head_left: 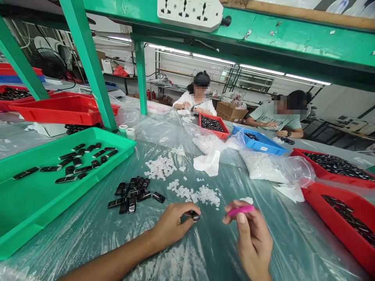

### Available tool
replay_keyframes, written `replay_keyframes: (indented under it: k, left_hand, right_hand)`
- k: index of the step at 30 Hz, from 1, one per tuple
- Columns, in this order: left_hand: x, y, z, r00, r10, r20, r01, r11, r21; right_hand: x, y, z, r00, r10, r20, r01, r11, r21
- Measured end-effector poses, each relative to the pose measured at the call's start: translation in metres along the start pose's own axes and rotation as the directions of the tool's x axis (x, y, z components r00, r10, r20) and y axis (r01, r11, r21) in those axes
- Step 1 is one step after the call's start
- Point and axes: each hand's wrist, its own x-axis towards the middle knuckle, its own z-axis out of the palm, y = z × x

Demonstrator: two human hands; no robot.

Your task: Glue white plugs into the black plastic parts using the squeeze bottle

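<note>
My left hand (172, 224) pinches a small black glossy part (194, 216) between thumb and fingers, just above the plastic-covered table. My right hand (253, 238) is closed on a pink tool (240, 210) held level, a hand's width right of the black part. A heap of black parts (133, 194) lies just left of my left hand. Small white plastic pieces (205, 194) are scattered ahead of both hands.
A green tray (35, 199) with several black parts sits at left. Red trays (345, 218) of black parts stand at right, bags of white pieces (263, 166) in the middle. Two people work across the table by a red tray (211, 125) and a blue tray (259, 142). Green frame posts (90, 66) rise at left.
</note>
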Motion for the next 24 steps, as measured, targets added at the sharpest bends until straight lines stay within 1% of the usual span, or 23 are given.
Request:
replay_keyframes:
  k: [1, 3, 5, 7, 10, 14, 24]
  left_hand:
    - [0.0, 0.0, 0.0, 1.0, 0.005, -0.002, -0.005, 1.0, -0.002]
    - [0.0, 0.0, 0.0, 1.0, 0.014, -0.009, -0.014, 1.0, -0.005]
    - [0.0, 0.001, 0.0, 1.0, 0.019, -0.01, -0.019, 1.0, -0.007]
    - [0.0, 0.003, 0.0, 1.0, 0.021, -0.007, -0.021, 1.0, -0.008]
    - [0.0, 0.004, -0.001, 1.0, 0.03, -0.008, -0.03, 1.0, -0.009]
    - [0.0, 0.004, 0.0, 0.999, 0.034, -0.011, -0.034, 0.999, -0.015]
    - [-0.001, 0.005, -0.001, 0.999, 0.05, 0.0, -0.05, 0.999, -0.016]
  right_hand:
    - [-0.003, -0.002, 0.002, 0.998, -0.061, -0.025, 0.063, 0.994, 0.086]
    - [-0.008, -0.004, 0.007, 0.991, -0.125, -0.054, 0.133, 0.969, 0.209]
    - [-0.012, -0.004, 0.011, 0.989, -0.141, -0.045, 0.148, 0.949, 0.279]
    - [-0.014, -0.003, 0.015, 0.99, -0.141, -0.001, 0.135, 0.94, 0.312]
    - [-0.016, 0.0, 0.016, 0.989, -0.133, 0.068, 0.104, 0.94, 0.325]
    - [-0.018, 0.003, 0.016, 0.985, -0.123, 0.121, 0.08, 0.947, 0.312]
    - [-0.018, 0.004, 0.017, 0.989, -0.043, 0.14, 0.004, 0.964, 0.267]
